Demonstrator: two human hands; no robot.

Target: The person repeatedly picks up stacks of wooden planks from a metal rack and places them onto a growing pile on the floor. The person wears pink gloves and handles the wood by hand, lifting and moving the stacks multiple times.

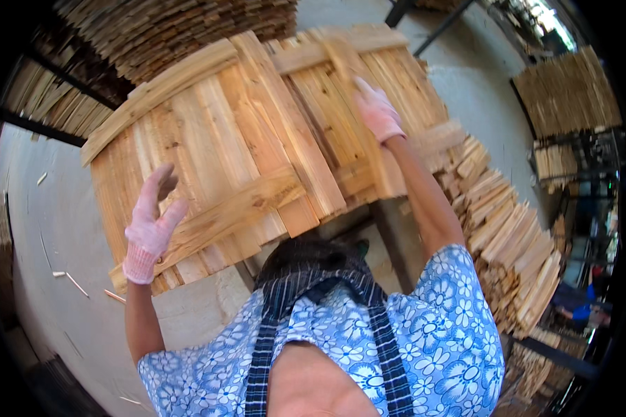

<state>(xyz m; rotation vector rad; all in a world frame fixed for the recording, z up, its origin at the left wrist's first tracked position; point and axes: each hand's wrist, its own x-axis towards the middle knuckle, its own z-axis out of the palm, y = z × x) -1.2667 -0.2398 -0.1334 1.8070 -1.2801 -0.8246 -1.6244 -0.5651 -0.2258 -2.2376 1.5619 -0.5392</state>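
Observation:
My left hand (153, 219), in a pale pink knit glove, hovers over the near left part of a layer of wooden boards (181, 139). Its fingers are spread and hold nothing. Farther right, my right hand (379, 115), in a matching glove, grips the right edge of a narrow wooden board (355, 97). That board is smeared by motion and slants from the far edge toward me across the right-hand layer of boards (403, 76). Crosspieces, such as the near one (236, 208), lie across the left boards. The fingers under the gripped board are hidden.
Loose wood strips (508, 229) are piled at the right, beside the boards. Tall stacks of wood (181, 35) stand beyond at the back left, with another bundle (567, 90) at the far right. Offcuts lie on the concrete floor (55, 208) at the left.

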